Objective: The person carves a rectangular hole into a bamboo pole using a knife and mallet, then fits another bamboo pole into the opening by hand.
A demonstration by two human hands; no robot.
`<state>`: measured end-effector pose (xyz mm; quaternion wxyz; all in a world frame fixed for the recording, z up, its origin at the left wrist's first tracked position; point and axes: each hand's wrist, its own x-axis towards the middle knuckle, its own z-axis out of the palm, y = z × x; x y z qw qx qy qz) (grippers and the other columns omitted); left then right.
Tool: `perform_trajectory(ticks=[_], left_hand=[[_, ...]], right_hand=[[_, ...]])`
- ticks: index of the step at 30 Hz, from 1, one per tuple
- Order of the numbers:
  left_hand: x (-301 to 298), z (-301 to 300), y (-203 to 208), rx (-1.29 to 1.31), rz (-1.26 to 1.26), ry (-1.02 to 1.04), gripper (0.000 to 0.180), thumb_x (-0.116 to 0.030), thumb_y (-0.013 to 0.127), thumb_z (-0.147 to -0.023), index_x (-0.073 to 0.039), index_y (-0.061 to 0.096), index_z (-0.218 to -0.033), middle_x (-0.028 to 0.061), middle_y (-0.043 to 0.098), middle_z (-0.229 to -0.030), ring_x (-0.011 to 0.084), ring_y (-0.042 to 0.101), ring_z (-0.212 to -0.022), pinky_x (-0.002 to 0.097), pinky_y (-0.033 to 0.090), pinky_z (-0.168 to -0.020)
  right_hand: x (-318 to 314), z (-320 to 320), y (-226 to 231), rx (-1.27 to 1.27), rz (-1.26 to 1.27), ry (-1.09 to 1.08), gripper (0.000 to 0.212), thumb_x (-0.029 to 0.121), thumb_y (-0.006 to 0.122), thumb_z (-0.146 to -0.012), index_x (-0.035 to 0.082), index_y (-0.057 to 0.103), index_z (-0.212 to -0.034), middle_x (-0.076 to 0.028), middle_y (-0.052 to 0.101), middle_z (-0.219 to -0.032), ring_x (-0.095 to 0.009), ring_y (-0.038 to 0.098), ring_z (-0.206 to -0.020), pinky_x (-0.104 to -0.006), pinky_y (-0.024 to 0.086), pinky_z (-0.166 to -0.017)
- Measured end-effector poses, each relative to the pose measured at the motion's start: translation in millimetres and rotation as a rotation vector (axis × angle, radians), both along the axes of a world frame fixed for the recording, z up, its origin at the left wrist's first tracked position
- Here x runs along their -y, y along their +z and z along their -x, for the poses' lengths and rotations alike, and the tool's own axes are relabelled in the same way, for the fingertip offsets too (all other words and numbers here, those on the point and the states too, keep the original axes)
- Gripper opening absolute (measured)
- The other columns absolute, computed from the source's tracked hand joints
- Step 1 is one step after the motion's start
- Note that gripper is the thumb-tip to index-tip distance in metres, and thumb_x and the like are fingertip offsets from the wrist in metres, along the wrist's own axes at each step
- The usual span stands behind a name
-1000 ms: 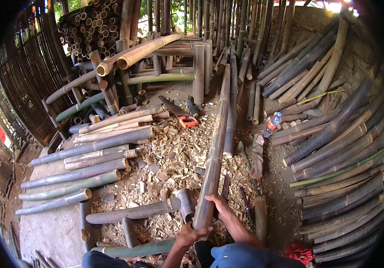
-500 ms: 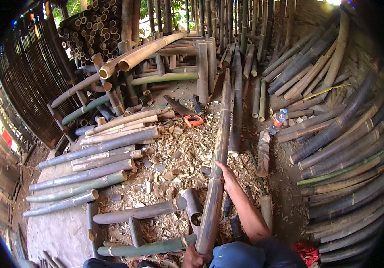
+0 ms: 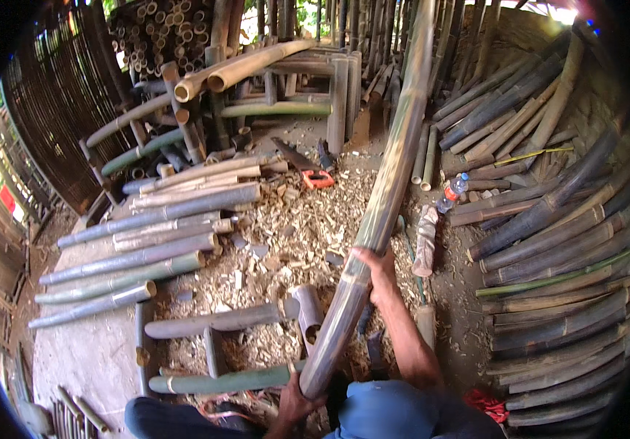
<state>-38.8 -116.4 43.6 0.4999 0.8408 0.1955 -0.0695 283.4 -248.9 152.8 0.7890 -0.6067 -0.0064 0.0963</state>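
Observation:
A long, dark bamboo pole (image 3: 386, 192) with pale scraped patches slants from my lap up toward the far side. My left hand (image 3: 297, 399) is closed around its near end, low in the head view. Farther along, my right hand (image 3: 379, 274) wraps the pole from the right side. Just left of the near end lies a bamboo frame (image 3: 216, 320), its short upright tube close to the pole. Beneath the pole, pale wood chips (image 3: 285, 227) cover the ground.
A saw with an orange handle (image 3: 318, 178) lies on the chips. Cut bamboo lengths (image 3: 139, 241) line the left, and many poles (image 3: 564, 322) are stacked at right. A plastic bottle (image 3: 452, 193) stands right of the pole. A bamboo bench frame (image 3: 338, 102) is at the back.
The bamboo pole's far end has risen off the ground and swung slightly right. Both hands still hold it; my left hand has shifted a little left and upward.

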Motion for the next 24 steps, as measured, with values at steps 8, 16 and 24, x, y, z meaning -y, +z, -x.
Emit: perform_trajectory(ticks=[8,16,24], left_hand=[[-53.0,-99.9,-15.7,0.427,0.451,-0.103,0.12,-0.05,0.093,-0.067,-0.001,0.029,-0.156,0.0241,0.044,-0.15,0.0375,0.043,-0.139,0.0483,0.033,-0.119],[-54.1,-210.3,282.1,0.9,0.187,-0.191,0.115,-0.051,0.093,-0.063,0.009,0.04,-0.146,0.0345,0.051,-0.141,0.0441,0.053,-0.132,0.051,0.047,-0.11],[-28.9,-212.9,336.6,0.927,0.171,-0.237,0.098,-0.038,0.095,-0.06,0.012,0.052,-0.133,0.028,0.065,-0.121,0.0334,0.068,-0.107,0.0397,0.056,-0.094]], right_hand=[[-5.0,18.6,95.9,0.492,-0.021,0.029,0.078,0.027,0.084,-0.071,0.0,0.047,-0.133,-0.011,0.06,-0.105,-0.02,0.067,-0.088,-0.035,0.062,-0.077],[-18.4,52.6,76.9,0.7,-0.003,0.011,0.078,0.017,0.09,-0.072,0.0,0.045,-0.133,-0.007,0.055,-0.118,-0.018,0.057,-0.104,-0.0341,0.048,-0.097],[-6.0,79.2,70.0,0.674,0.066,0.252,0.089,0.026,0.091,-0.075,0.001,0.039,-0.143,-0.007,0.052,-0.124,-0.021,0.051,-0.117,-0.0363,0.042,-0.105]])
